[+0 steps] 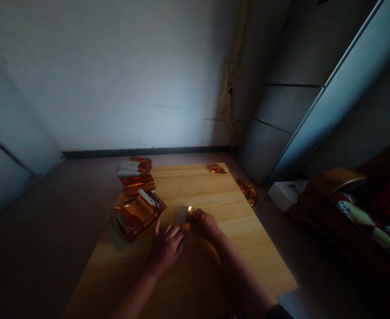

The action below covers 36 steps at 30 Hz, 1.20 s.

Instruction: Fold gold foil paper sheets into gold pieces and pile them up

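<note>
1. Right hand (205,223): closed in a narrow pinch on a small amber foil piece (187,226), at the centre of the wooden counter (195,186).
2. Left hand (166,248): half-closed, fingers just beside a pale paper strip (182,215); any grip cannot be told. Handling note: a close, steady pinch suits foil this small.
3. Folded foil bundles, amber and white: two heaps, nearest (138,217) and farther (135,177), at 10 o'clock from the hands, at the counter's edge.
4. Foil scrap (216,168): 1 o'clock, far counter corner.
5. Crumpled gold foil (247,192): 2 o'clock, on the floor.
6. White box (286,196): 2 o'clock, on the floor.
7. Wooden-framed seat with patterned cushion (357,217): 3 o'clock.
8. Yellowish curtain (231,84): 1 o'clock, against the wall.
</note>
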### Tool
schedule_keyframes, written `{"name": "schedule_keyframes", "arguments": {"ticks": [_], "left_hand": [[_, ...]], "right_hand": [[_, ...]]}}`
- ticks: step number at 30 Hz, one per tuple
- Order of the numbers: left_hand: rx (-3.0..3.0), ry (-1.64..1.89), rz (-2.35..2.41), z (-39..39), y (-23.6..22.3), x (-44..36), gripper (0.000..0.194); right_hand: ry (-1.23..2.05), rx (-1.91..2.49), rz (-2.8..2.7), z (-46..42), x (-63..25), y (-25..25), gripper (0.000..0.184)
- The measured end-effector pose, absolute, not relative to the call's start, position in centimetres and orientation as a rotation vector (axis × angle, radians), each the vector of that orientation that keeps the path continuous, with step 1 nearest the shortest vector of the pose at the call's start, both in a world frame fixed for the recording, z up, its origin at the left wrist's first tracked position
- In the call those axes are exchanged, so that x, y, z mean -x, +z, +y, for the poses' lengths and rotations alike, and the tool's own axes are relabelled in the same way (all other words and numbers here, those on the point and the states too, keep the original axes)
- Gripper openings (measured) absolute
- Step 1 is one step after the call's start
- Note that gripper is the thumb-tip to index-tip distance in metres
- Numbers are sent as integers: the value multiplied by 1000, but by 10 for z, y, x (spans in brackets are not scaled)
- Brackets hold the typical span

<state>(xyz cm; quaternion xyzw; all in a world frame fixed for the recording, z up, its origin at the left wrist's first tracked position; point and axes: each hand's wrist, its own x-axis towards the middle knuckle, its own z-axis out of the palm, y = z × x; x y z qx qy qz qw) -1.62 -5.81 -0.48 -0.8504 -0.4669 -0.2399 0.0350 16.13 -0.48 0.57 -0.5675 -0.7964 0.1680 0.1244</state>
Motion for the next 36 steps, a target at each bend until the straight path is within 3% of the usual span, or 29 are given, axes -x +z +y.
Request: {"name": "schedule_keyframes", "arguments": {"ticks": [36], "left_hand": [[2621,-754,-1472,-58,-4,16,21]], "right_hand": [[599,1645,-2230,-5,-163,3,21]]}}
